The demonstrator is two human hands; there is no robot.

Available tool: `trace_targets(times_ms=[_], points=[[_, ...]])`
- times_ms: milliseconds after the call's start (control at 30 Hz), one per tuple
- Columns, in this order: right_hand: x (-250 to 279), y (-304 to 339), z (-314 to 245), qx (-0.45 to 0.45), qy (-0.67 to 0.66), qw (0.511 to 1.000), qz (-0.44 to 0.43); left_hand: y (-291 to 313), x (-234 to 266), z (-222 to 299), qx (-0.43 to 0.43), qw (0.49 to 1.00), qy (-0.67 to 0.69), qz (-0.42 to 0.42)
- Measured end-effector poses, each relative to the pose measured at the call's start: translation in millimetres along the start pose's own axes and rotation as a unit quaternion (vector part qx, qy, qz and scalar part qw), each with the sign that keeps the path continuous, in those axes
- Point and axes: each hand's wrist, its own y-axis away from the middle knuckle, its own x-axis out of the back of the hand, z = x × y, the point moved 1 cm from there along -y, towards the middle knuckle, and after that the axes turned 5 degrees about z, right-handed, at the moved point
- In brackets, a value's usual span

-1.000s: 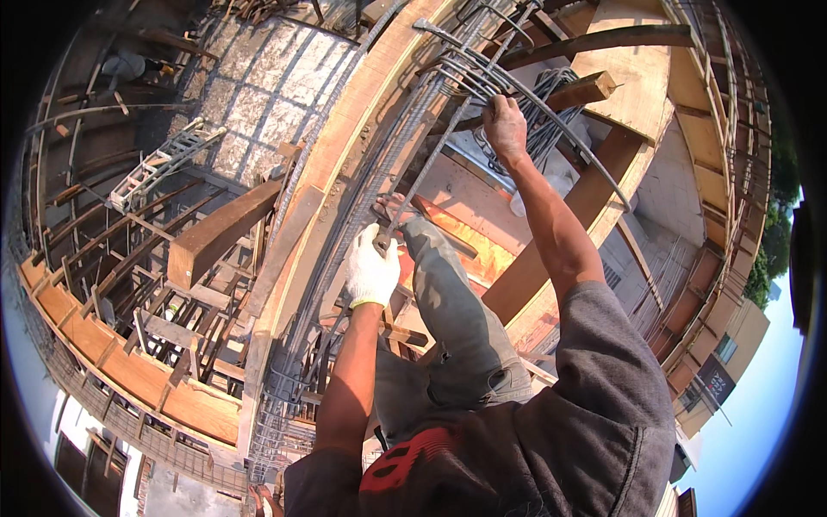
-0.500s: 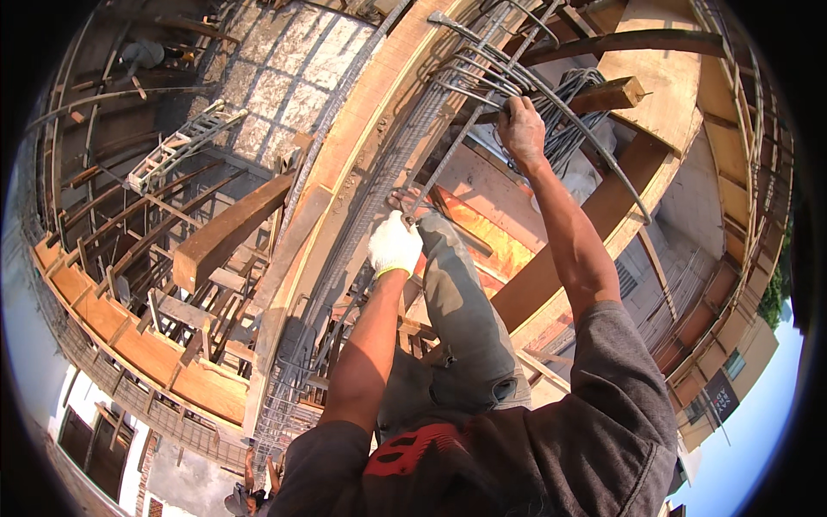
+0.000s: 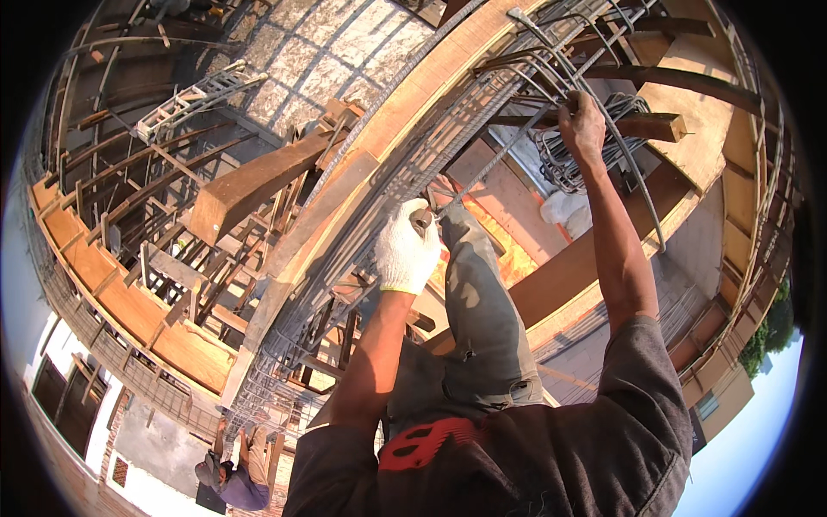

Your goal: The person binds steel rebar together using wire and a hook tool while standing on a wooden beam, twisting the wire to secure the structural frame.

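Note:
My right hand (image 3: 583, 127), bare, is closed around a bent steel stirrup (image 3: 564, 65) at the upper end of the rebar cage. Several more stirrups bunch beside it over the long ribbed bars (image 3: 461, 129). Lower and to the left, my left hand (image 3: 405, 252), in a white knitted glove, is closed in a fist around a dark metal hand tool (image 3: 421, 221). Only the rounded end of that tool and a little near my thumb show; the rest is hidden in the glove. One slanting ribbed bar (image 3: 508, 146) runs between my two hands.
A plywood formwork edge (image 3: 413, 73) runs along the cage's left. A thick timber beam (image 3: 250, 185) juts beyond it, with a ladder (image 3: 194, 102) lower down. Coiled wire (image 3: 564, 164) lies right of the cage. Another person (image 3: 241, 478) crouches at bottom left.
My view has shifted, so the scene sits differently. Both hands stay closed. My left fist has turned so the tool's rounded end shows. More of the other person has come into view.

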Motion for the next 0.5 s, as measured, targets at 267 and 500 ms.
trace_targets(times_ms=[267, 500], points=[[-51, -37, -64, 0.044, 0.117, 0.989, -0.084, -20, 195, 80, 0.011, 0.934, 0.098, 0.344], [-83, -15, -88, 0.124, -0.019, 0.968, -0.215, -94, 229, 61, -0.099, 0.879, -0.302, 0.355]])
